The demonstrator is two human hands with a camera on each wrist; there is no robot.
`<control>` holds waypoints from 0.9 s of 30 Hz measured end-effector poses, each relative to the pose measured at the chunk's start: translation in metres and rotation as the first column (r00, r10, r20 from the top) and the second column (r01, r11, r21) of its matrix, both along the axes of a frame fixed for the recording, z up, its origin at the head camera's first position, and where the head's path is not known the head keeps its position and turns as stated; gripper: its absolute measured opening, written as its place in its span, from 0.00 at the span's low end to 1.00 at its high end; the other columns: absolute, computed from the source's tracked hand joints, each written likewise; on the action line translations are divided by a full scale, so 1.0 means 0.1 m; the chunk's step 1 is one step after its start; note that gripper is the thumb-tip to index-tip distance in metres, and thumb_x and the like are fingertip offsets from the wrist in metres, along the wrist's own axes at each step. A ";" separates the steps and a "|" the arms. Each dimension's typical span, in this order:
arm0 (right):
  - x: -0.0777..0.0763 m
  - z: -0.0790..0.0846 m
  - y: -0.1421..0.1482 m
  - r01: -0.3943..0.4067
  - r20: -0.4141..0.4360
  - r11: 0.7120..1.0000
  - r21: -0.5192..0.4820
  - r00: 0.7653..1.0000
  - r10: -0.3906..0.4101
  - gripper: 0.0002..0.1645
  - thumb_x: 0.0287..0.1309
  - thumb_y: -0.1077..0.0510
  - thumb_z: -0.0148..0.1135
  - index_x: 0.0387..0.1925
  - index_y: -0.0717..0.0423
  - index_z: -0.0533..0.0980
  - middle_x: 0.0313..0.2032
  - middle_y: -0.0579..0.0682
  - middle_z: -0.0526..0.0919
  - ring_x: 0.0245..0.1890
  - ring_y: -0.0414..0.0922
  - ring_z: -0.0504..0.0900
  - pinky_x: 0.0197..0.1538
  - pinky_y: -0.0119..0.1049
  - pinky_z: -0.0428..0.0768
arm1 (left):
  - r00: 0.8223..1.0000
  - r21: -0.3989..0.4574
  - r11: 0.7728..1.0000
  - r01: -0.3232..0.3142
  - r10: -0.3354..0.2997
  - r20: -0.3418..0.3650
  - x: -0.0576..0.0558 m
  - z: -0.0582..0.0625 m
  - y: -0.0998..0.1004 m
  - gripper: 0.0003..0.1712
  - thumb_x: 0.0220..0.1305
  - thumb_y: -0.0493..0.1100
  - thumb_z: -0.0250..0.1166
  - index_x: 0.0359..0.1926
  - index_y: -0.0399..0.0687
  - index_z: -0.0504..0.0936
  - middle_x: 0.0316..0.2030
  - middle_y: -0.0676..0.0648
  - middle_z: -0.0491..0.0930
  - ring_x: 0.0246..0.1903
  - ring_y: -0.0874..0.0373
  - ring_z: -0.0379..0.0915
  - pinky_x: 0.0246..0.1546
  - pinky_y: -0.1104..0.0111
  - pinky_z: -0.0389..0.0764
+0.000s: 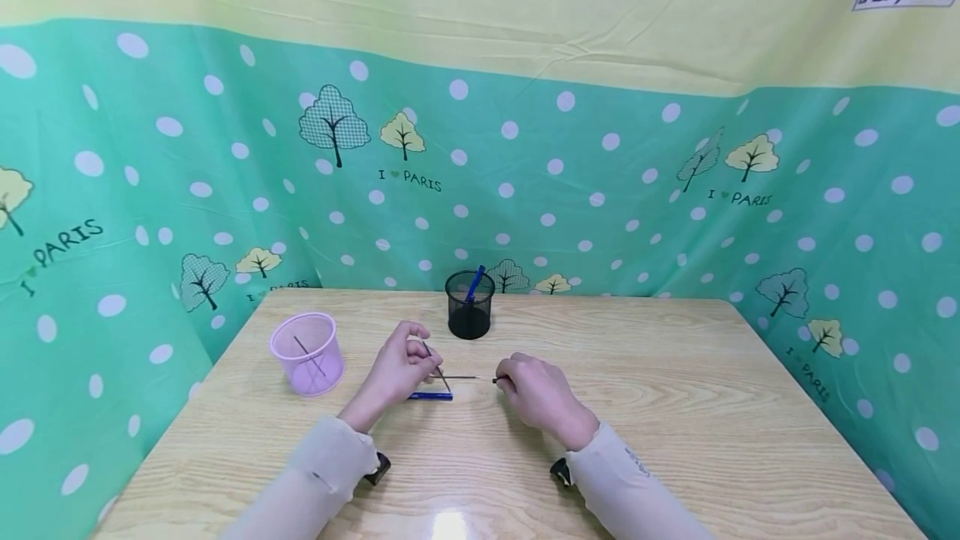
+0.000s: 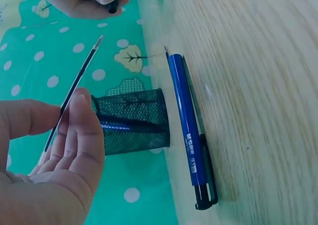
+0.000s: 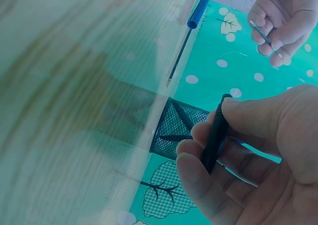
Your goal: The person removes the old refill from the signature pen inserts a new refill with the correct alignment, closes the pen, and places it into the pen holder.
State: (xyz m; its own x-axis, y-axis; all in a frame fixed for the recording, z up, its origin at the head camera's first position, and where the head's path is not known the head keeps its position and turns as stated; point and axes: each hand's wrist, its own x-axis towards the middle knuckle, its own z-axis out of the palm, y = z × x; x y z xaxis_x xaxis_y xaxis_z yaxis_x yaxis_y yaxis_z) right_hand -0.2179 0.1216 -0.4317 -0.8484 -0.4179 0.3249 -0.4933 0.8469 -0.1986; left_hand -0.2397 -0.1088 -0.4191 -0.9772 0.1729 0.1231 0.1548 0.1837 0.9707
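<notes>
Between thumb and forefinger, my left hand pinches a slim pen refill, its metal tip angled upward in the left wrist view. My right hand holds a short black pen grip piece with ribs near one end, the fingers curled round it. Below the left hand, a blue pen barrel with a black clip lies on the table. A second refill lies close by it, its tip towards the right hand in the head view.
A black mesh pen holder stands behind the hands with a blue pen in it. At the left, a lilac cup contains a thin dark refill. A patterned curtain hangs behind the wooden table.
</notes>
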 end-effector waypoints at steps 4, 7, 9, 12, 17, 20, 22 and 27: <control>0.00 0.00 0.00 0.003 0.002 1.000 0.001 1.000 -0.003 0.03 0.55 0.56 0.58 0.29 0.44 0.78 0.25 0.37 0.72 0.22 0.33 0.69 0.25 0.30 0.70 | 0.999 0.045 0.999 0.009 -0.011 0.031 -0.01 -0.01 0.01 0.20 0.53 0.26 0.59 0.43 0.38 0.60 0.29 0.33 0.76 0.25 0.47 0.78 0.27 0.61 0.80; 0.00 0.00 0.00 0.004 0.002 1.000 0.001 1.000 -0.004 0.03 0.55 0.56 0.58 0.29 0.44 0.78 0.25 0.37 0.72 0.23 0.33 0.69 0.25 0.30 0.70 | 0.999 0.086 0.996 0.020 -0.024 0.048 -0.01 -0.01 0.02 0.19 0.53 0.24 0.58 0.42 0.36 0.59 0.30 0.32 0.77 0.25 0.45 0.78 0.28 0.60 0.80; 0.00 0.00 0.00 0.001 0.003 1.000 0.000 1.000 -0.001 0.03 0.56 0.56 0.58 0.30 0.44 0.78 0.25 0.37 0.72 0.23 0.33 0.69 0.25 0.30 0.70 | 0.998 0.101 0.995 0.024 -0.031 0.062 0.00 -0.01 0.03 0.19 0.53 0.24 0.58 0.42 0.36 0.59 0.30 0.32 0.77 0.26 0.44 0.78 0.29 0.59 0.80; 0.00 0.01 0.00 -0.001 0.001 1.000 0.002 1.000 0.001 0.04 0.56 0.56 0.58 0.29 0.44 0.78 0.25 0.37 0.72 0.23 0.33 0.69 0.25 0.30 0.70 | 0.995 0.132 0.991 0.033 -0.045 0.089 0.01 0.01 0.04 0.20 0.52 0.24 0.59 0.41 0.35 0.59 0.30 0.32 0.78 0.27 0.41 0.78 0.31 0.57 0.79; 0.00 0.01 0.00 -0.004 -0.001 1.000 0.005 1.000 0.004 0.03 0.55 0.56 0.58 0.29 0.44 0.78 0.25 0.37 0.72 0.23 0.33 0.69 0.25 0.31 0.70 | 0.992 0.164 0.985 0.052 -0.069 0.105 0.06 0.09 0.06 0.19 0.53 0.26 0.60 0.40 0.34 0.59 0.30 0.30 0.78 0.29 0.38 0.78 0.33 0.55 0.78; 0.00 0.01 0.00 -0.002 -0.004 1.000 0.003 1.000 0.002 0.03 0.55 0.56 0.58 0.29 0.44 0.78 0.25 0.37 0.72 0.23 0.33 0.69 0.25 0.31 0.70 | 0.993 0.178 0.984 0.033 -0.052 0.105 0.07 0.09 0.07 0.18 0.53 0.26 0.61 0.39 0.32 0.59 0.31 0.31 0.78 0.29 0.40 0.78 0.33 0.58 0.79; -0.01 0.01 0.00 -0.001 -0.006 1.000 0.000 1.000 0.001 0.03 0.55 0.56 0.58 0.29 0.44 0.78 0.25 0.37 0.72 0.23 0.33 0.69 0.25 0.31 0.70 | 0.992 0.204 0.979 0.004 -0.029 0.121 0.06 0.06 0.08 0.17 0.53 0.26 0.61 0.38 0.32 0.60 0.31 0.32 0.78 0.30 0.42 0.79 0.33 0.60 0.79; -0.01 0.01 0.00 -0.005 -0.008 1.000 -0.010 1.000 0.005 0.04 0.55 0.56 0.58 0.29 0.43 0.78 0.25 0.36 0.72 0.23 0.33 0.69 0.25 0.31 0.70 | 0.989 0.263 0.963 -0.055 0.017 0.145 0.02 -0.03 0.11 0.15 0.52 0.25 0.60 0.36 0.32 0.62 0.31 0.32 0.79 0.30 0.44 0.79 0.34 0.62 0.79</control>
